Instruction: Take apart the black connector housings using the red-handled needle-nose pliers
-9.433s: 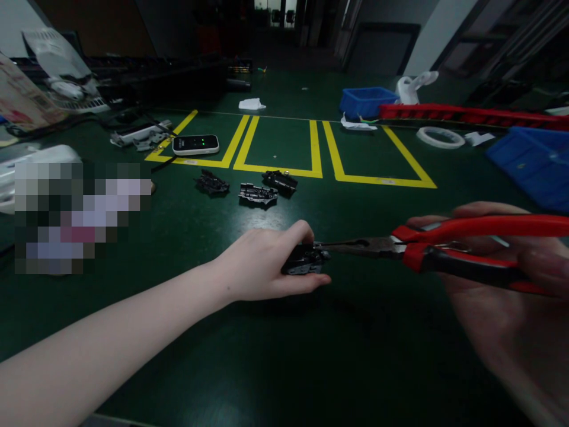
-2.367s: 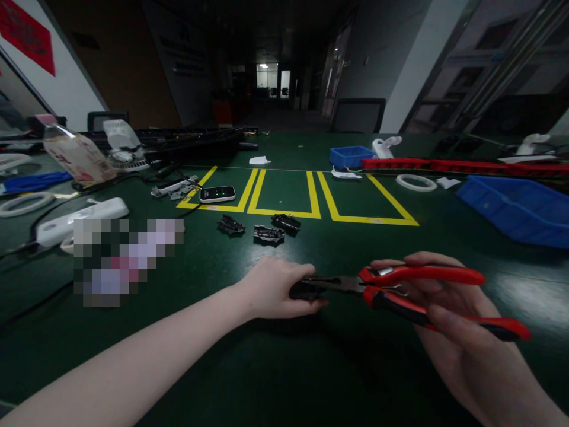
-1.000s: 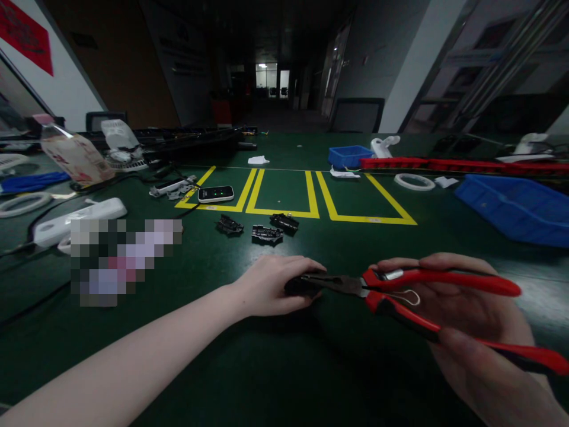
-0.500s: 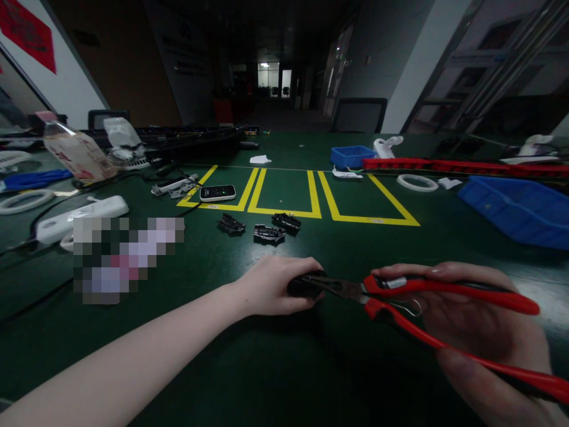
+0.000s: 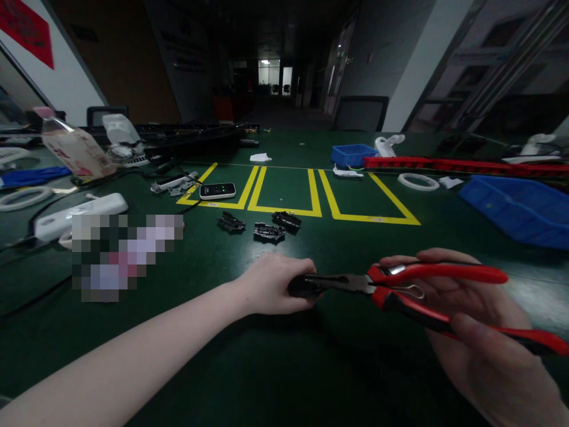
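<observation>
My left hand (image 5: 275,284) is closed around a small black part (image 5: 302,286), most of it hidden by the fingers. In my right hand (image 5: 484,320) is a pair of red-handled needle-nose pliers (image 5: 400,281), the handles held apart in the fingers. The pliers' long jaws reach left and touch the black part at my left thumb and fingers; their exact grip on it cannot be made out. Beyond my left hand, three black plastic pieces (image 5: 269,232) lie on the green table (image 5: 213,356).
Yellow tape outlines (image 5: 284,209) mark the table ahead. A small white-edged device (image 5: 217,191) lies at the left outline. Blue bins (image 5: 515,207) stand to the right, near a white ring (image 5: 418,181) and a red strip (image 5: 400,162). A bottle (image 5: 75,148) and cables are on the left.
The pliers have turned to lie more level, and their handles have come a little closer together as my right hand shifted. My left hand has stayed in place with the black part.
</observation>
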### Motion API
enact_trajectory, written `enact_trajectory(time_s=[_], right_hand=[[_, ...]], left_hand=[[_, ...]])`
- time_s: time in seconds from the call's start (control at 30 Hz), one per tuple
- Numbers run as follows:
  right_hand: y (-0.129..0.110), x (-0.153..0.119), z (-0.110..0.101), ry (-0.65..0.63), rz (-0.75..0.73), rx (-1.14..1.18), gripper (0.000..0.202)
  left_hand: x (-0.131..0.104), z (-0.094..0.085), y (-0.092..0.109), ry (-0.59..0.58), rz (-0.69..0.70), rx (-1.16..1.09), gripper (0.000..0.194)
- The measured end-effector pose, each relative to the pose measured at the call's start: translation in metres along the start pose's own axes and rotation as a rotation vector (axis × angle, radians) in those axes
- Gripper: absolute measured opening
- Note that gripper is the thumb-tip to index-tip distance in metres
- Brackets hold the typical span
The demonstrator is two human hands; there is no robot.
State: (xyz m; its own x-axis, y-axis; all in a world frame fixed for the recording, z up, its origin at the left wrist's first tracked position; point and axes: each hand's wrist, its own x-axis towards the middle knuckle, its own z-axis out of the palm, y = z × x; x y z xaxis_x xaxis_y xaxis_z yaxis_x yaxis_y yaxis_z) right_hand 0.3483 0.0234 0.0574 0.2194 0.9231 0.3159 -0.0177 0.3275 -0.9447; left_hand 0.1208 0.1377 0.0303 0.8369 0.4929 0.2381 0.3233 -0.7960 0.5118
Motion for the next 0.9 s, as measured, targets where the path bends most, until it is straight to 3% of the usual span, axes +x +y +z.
enact_trajectory(time_s=[0.9], right_hand=[[-0.0095, 0.0069, 0.0049, 0.168, 0.12, 0.045, 0.043]], left_hand=[[-0.0013, 0.001, 0.0001, 0.02, -0.006, 0.05, 0.018]])
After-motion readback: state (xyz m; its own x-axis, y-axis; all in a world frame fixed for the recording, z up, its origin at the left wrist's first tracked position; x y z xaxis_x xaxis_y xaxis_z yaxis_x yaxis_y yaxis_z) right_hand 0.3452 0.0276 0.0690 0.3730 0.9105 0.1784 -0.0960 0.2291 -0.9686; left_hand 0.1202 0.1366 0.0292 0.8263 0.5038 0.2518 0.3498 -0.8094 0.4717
